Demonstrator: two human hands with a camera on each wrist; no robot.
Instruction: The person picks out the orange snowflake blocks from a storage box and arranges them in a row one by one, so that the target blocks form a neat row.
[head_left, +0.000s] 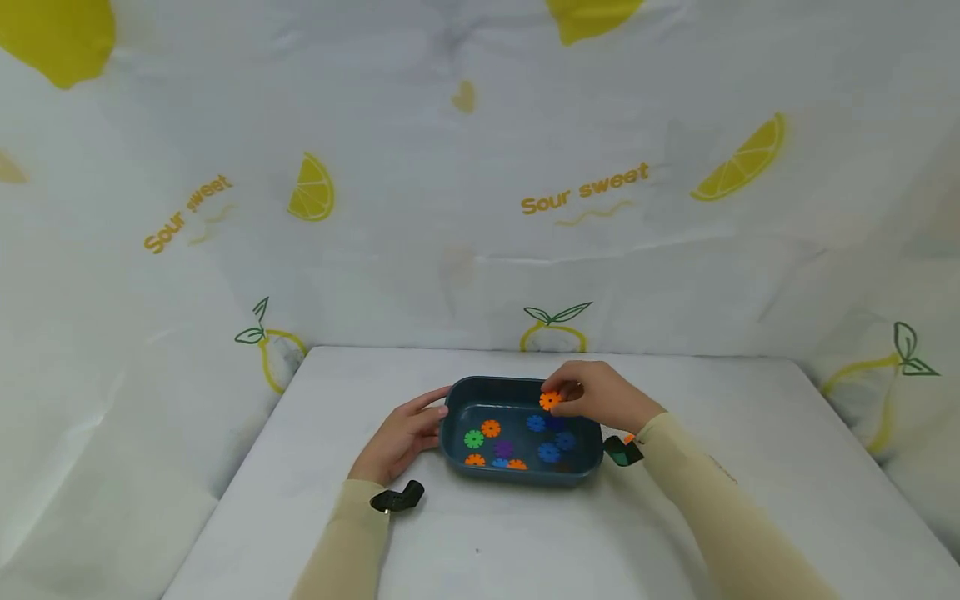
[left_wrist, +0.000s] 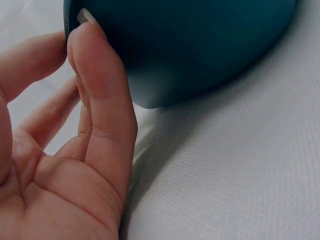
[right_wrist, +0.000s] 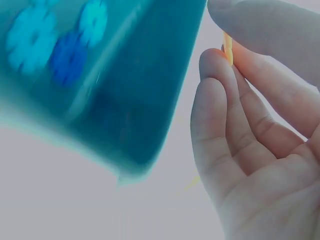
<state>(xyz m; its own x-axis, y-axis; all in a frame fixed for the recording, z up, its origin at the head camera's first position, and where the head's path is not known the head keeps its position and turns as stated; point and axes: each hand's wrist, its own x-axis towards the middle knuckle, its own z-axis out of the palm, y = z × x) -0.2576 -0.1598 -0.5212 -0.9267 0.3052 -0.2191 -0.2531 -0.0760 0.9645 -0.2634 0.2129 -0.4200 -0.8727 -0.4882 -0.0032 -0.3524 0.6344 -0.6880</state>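
Note:
A dark teal, rounded rectangular tray (head_left: 510, 475) rests on the white table in the head view. At its left end, my left hand (head_left: 396, 440) grips the rim; the left wrist view shows its fingers (left_wrist: 102, 75) against the tray wall. Over the tray's right back part, my right hand (head_left: 606, 395) pinches an orange snowflake-shaped plastic disc (head_left: 551, 401) between thumb and fingers. Only the thin edge of that disc shows in the right wrist view. Inside the tray lie several similar discs: a green one (head_left: 474, 439), a purple one (head_left: 504, 449), blue ones (head_left: 549, 452) and orange ones (head_left: 491, 428).
The white table (head_left: 480, 550) reaches out around the tray on all sides. Behind it hangs a white cloth (head_left: 420, 275) printed with lemons and lettering. A black strap piece (head_left: 398, 497) sits at the left wrist and another (head_left: 624, 451) at the right.

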